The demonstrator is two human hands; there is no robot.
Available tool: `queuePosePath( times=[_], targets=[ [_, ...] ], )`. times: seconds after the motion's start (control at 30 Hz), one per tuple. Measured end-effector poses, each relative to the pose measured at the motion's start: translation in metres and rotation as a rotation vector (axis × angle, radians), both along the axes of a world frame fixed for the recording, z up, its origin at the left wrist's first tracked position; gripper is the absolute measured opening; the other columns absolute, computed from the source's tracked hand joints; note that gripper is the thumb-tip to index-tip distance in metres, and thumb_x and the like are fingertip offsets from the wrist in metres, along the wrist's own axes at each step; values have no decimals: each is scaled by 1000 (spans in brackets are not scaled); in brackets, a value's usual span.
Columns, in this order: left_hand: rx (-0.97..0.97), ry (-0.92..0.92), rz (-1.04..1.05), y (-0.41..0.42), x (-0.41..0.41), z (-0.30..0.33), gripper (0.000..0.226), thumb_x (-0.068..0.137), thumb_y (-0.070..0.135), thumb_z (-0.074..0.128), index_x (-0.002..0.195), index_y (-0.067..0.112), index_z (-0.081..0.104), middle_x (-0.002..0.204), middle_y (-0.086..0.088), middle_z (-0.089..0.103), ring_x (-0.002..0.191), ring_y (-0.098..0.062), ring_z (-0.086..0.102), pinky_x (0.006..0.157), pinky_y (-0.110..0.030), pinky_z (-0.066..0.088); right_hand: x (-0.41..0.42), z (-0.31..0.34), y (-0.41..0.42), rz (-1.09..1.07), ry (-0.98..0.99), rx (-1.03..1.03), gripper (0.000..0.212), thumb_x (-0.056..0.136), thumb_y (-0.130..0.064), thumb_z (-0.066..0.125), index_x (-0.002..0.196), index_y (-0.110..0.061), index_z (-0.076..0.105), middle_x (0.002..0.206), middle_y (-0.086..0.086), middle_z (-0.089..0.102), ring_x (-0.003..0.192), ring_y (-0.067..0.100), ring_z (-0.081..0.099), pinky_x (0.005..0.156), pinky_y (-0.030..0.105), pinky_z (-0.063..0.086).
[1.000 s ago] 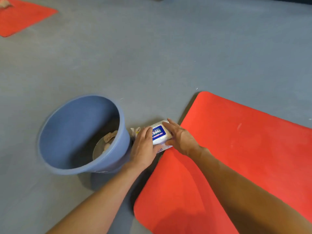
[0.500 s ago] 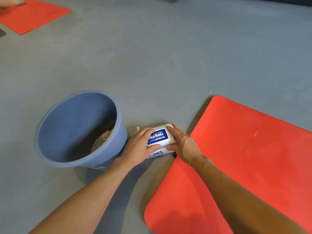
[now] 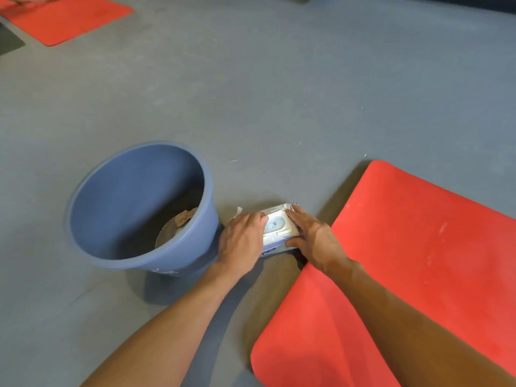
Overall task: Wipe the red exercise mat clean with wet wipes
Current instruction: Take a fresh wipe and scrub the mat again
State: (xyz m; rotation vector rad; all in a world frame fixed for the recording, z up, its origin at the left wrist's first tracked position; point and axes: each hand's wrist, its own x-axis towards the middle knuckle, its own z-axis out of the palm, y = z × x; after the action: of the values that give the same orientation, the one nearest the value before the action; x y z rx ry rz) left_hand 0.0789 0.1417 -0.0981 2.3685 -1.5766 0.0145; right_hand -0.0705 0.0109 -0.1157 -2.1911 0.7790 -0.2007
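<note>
Blue bucket (image 3: 117, 219); far red mat (image 3: 69, 19)

red mat (image 3: 418, 261), blue bucket (image 3: 117, 208), grey floor (image 3: 251, 93)

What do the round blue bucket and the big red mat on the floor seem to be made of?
The round blue bucket looks like moulded plastic with a matt finish: thin even wall, rolled rim, uniform colour. The big red mat looks like soft foam or rubber, matt too: rounded corners, a slight thickness at the edge, pale scuffs. Neither can be told for certain.
</note>
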Motion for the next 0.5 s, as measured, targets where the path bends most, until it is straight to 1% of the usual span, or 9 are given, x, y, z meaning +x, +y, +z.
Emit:
queuePosePath(
  times=[0.03, 0.1, 0.17, 0.23, 0.27, 0.37, 0.4, 0.43, 0.5],
  targets=[
    [-34, 51, 71, -5, -2, 5, 16, 106, 16, 55, 94, 8, 62, 91, -15, 70, 86, -39, 68, 68, -42, 47, -2, 1, 0, 4, 0, -8, 73, 80, 0, 81, 146, -15, 54, 163, 3, 37, 142, 23, 48, 112, 21, 34],
    [-90, 194, 214, -15, 1, 7, 30, 111, 24, 47, 87, 9, 57, 87, -19, 69, 83, -46, 63, 67, -43, 38, -5, 1, -1, -2, -21, -19, 71, 80, 3, 79, 145, -14, 56, 161, 4, 39, 141, 23, 48, 111, 18, 32],
    [-131, 335, 283, -24, 4, 4, 31, 112, 31, 44, 99, 8, 61, 97, -17, 71, 91, -45, 62, 70, -43, 38, -8, -1, -6, -4, -37, -46, 71, 81, 7, 77, 145, -13, 56, 159, 6, 41, 141, 21, 47, 108, 7, 26],
    [-233, 446, 330, -31, 1, 4, 20, 110, 23, 49, 120, 11, 62, 116, -10, 69, 103, -38, 64, 81, -42, 46, -11, -5, -12, -17, -44, -82, 70, 81, 8, 76, 146, -10, 55, 159, 8, 42, 143, 23, 46, 109, 3, 20],
    [-277, 466, 330, -33, -1, 5, 20, 108, 14, 51, 126, 12, 60, 126, -8, 63, 107, -35, 63, 85, -40, 48, -13, -6, -16, -18, -38, -103, 71, 81, 7, 76, 146, -8, 54, 159, 10, 42, 144, 25, 44, 111, 4, 19],
    [-268, 407, 263, -30, -6, 2, 37, 97, -7, 54, 128, 14, 59, 136, -4, 47, 113, -29, 58, 89, -40, 51, -17, -7, -21, 30, -19, -265, 67, 75, 3, 78, 139, -3, 58, 152, 16, 50, 139, 36, 46, 118, 27, 31],
    [-234, 347, 219, -25, -6, -2, 41, 92, -10, 57, 125, 14, 61, 137, -5, 45, 117, -28, 54, 90, -40, 53, -18, -7, -19, 33, -44, -298, 63, 72, 3, 77, 133, -2, 61, 147, 17, 54, 134, 36, 48, 117, 30, 34],
    [-210, 241, 166, -19, -7, -8, 41, 87, -9, 64, 120, 15, 64, 136, -5, 47, 118, -28, 51, 88, -41, 54, -20, -7, -17, 34, -75, -312, 58, 72, 2, 74, 128, -1, 63, 141, 15, 57, 129, 34, 49, 115, 25, 34],
    [-205, 31, 84, -10, -5, -19, 31, 83, 7, 80, 110, 16, 68, 128, -4, 52, 110, -29, 47, 77, -45, 56, -20, -7, -10, 46, -135, -296, 47, 78, -8, 68, 125, -4, 65, 132, 6, 60, 120, 25, 49, 109, 12, 31]
  ],
)
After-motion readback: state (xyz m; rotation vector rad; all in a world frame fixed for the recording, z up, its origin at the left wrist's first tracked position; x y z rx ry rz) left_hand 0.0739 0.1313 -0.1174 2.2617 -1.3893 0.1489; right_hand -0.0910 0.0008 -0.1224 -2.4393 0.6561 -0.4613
